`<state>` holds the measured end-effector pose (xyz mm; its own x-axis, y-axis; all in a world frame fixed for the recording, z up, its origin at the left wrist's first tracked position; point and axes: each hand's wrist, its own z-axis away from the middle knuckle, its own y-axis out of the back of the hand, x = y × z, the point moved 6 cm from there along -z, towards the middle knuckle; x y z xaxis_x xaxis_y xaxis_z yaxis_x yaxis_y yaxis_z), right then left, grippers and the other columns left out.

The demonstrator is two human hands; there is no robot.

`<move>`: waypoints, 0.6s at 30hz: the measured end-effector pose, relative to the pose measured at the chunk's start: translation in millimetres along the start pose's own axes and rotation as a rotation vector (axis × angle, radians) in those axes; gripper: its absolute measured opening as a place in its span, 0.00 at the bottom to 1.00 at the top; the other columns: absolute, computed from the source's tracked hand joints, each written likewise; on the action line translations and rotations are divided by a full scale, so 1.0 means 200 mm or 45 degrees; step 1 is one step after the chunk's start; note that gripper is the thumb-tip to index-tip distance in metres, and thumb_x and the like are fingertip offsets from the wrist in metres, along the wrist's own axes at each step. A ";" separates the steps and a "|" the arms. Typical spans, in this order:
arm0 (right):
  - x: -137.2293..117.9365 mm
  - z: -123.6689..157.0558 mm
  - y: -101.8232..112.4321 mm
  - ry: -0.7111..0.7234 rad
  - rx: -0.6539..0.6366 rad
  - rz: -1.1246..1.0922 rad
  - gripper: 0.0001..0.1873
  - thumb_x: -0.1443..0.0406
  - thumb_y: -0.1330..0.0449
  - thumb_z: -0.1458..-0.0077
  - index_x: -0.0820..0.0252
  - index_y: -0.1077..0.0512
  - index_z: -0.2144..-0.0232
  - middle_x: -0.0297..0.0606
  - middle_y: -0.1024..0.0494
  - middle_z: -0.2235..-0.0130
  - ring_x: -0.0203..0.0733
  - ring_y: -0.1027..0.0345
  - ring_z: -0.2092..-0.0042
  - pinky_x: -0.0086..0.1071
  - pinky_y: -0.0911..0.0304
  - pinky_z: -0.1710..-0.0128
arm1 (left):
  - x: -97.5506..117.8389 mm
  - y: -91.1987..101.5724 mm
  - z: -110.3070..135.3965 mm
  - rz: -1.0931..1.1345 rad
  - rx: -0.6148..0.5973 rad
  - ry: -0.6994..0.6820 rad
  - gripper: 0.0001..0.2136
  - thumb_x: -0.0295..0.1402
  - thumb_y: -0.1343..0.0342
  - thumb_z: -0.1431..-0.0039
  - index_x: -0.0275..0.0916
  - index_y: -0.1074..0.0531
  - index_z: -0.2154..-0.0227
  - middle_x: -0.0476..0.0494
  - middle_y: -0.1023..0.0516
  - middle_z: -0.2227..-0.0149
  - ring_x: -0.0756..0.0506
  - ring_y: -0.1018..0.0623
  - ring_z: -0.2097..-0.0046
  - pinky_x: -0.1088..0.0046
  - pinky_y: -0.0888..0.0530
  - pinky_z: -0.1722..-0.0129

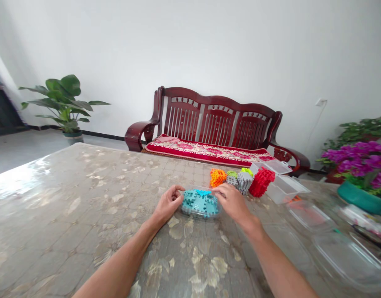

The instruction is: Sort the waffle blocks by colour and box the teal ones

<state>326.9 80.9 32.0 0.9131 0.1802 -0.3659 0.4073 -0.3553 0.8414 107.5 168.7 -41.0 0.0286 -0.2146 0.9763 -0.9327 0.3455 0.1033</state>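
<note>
A see-through plastic container (199,215) filled with teal building blocks (196,202) stands on the table in front of me. A few brighter blue pieces (203,193) lie on top of the heap. My left hand (171,200) has its fingers curled at the container's left rim, thumb and forefinger close together. On the opposite side, my right hand (231,201) grips the right rim with bent fingers. Its fingertips are partly hidden behind the hand. Just beyond my right hand are an orange block cluster (218,177), a grey stack (244,182) and a red stack (261,182).
An open plastic box (282,190) stands right of the red stack. Plastic lids (311,216) lie along the table's right side, near a teal pot (362,196) of purple flowers. Behind the patterned table (94,223) is a wooden bench (215,120); a potted plant (68,103) stands left.
</note>
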 end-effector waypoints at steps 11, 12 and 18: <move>-0.12 -0.14 -0.14 0.228 -0.278 0.443 0.13 0.73 0.42 0.44 0.54 0.20 0.65 0.40 0.22 0.59 0.45 0.31 0.54 0.35 0.37 0.53 | 0.02 0.00 0.00 0.014 -0.001 0.016 0.16 0.36 0.45 0.53 0.37 0.30 0.60 0.59 0.39 0.78 0.53 0.37 0.75 0.76 0.40 0.74; -0.11 -0.13 -0.13 0.210 -0.254 0.412 0.12 0.73 0.42 0.43 0.54 0.20 0.65 0.39 0.21 0.59 0.44 0.31 0.54 0.35 0.37 0.52 | 0.02 0.00 0.00 0.013 0.003 0.017 0.16 0.36 0.45 0.53 0.37 0.30 0.60 0.59 0.39 0.78 0.53 0.37 0.75 0.76 0.40 0.74; 0.09 -0.08 0.01 -0.259 0.063 -0.007 0.10 0.65 0.42 0.42 0.55 0.21 0.62 0.37 0.18 0.62 0.42 0.25 0.60 0.32 0.35 0.58 | 0.02 0.01 0.00 0.011 0.043 0.022 0.17 0.35 0.47 0.56 0.37 0.30 0.60 0.59 0.38 0.79 0.53 0.37 0.76 0.77 0.41 0.74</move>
<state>342.9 98.4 33.1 0.8945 -0.0046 -0.4470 0.4080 -0.4003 0.8205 105.0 168.5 -35.9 0.0269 -0.1958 0.9803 -0.9445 0.3162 0.0890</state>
